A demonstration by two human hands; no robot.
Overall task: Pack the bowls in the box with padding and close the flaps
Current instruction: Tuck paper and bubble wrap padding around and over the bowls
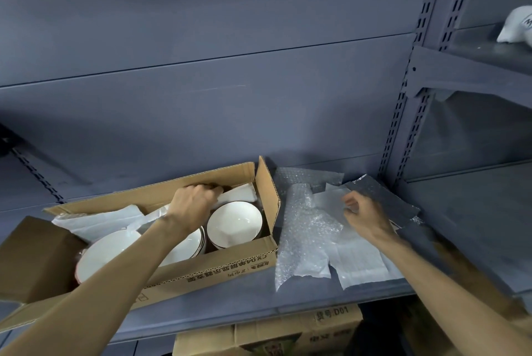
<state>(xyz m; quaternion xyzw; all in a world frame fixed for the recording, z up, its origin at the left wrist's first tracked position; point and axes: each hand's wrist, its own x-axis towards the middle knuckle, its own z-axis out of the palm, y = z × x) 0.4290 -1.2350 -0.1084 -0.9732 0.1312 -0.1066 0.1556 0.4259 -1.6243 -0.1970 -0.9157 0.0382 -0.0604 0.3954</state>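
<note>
Bowls in box printed "CX04"; left hand grips foam sheet; right hand loosely curled, holding nothing.

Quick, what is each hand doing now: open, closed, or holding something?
Left hand: inside the box, fingers curled on white padding at the far wall.
Right hand: over the foam sheets, fingers loosely curled, holding nothing clear.

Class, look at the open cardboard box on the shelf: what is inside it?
Inside the cardboard box are white bowls, white foam sheets, and the left hand reaching in at the far wall. The forearm covers part of the middle bowl; anything beneath the bowls is hidden.
</note>
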